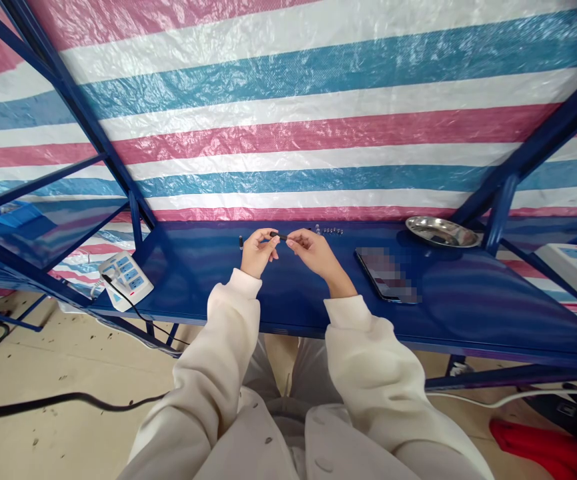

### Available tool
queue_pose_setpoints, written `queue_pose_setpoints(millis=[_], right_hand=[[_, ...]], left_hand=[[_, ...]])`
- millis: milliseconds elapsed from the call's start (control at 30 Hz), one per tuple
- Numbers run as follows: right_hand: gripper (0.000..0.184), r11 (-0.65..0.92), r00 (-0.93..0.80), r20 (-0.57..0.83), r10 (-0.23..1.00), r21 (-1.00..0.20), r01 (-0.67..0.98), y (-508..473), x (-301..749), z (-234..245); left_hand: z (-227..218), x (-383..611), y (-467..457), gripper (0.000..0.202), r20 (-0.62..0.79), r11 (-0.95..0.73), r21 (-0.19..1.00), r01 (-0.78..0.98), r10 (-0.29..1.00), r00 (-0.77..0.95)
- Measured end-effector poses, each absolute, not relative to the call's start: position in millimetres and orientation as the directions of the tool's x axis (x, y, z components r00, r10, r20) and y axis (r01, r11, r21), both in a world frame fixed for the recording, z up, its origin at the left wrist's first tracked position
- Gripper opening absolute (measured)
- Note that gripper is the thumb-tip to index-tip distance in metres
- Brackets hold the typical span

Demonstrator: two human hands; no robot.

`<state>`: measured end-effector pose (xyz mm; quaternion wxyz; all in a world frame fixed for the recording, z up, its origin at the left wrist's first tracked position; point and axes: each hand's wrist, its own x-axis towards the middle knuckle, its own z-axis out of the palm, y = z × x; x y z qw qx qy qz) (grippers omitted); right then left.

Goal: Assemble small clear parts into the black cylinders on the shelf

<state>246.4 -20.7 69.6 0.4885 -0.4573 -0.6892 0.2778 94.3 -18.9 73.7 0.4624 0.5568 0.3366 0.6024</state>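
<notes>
"Hands are up on my feed! What's in the grip?"

"I have the left hand (259,253) and the right hand (314,251) pinched nearly closed, fingertips to thumbs, on a slim black rod (280,236), one at each end, over the blue tabletop (288,300)!"

"And to the left of the grip?"

"A short dark cylinder (241,243) just beside it; upright or flat, I can't tell. Well off that way, a white power strip (135,281) with a plug in it!"

"Now right!"

"Small shiny metal pieces (332,231) just past the right hand, then a smartphone (381,273), and farther out, a round steel dish (455,235)!"
</notes>
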Motion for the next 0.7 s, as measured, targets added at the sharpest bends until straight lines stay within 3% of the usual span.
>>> queue_pose_setpoints(millis=[133, 233, 433, 567, 700], right_hand=[[0.014, 0.413, -0.124, 0.422, 0.898, -0.711, 0.569, -23, 252, 70], [0.01, 0.259, -0.094, 0.27, 0.958, -0.682, 0.683, -23, 266, 64], [0.011, -0.03, 0.086, 0.049, 0.995, -0.681, 0.732, -8, 298, 37], [0.014, -0.123, 0.199, 0.04, 0.979, -0.665, 0.737, 6, 305, 24], [0.018, -0.166, 0.265, 0.061, 0.962, -0.638, 0.752, 13, 303, 17]], left_hand=[[70, 94, -16, 0.036, 0.357, -0.36, 0.917, -0.174, 0.933, -0.05], [64, 96, -14, 0.034, 0.329, -0.343, 0.929, -0.136, 0.937, -0.116], [39, 120, 2, 0.019, 0.245, -0.243, 0.967, 0.075, 0.969, -0.016], [19, 141, 20, 0.006, 0.265, -0.253, 0.928, 0.274, 0.964, -0.008], [8, 155, 34, 0.01, 0.269, -0.247, 0.884, 0.398, 0.963, 0.001]])
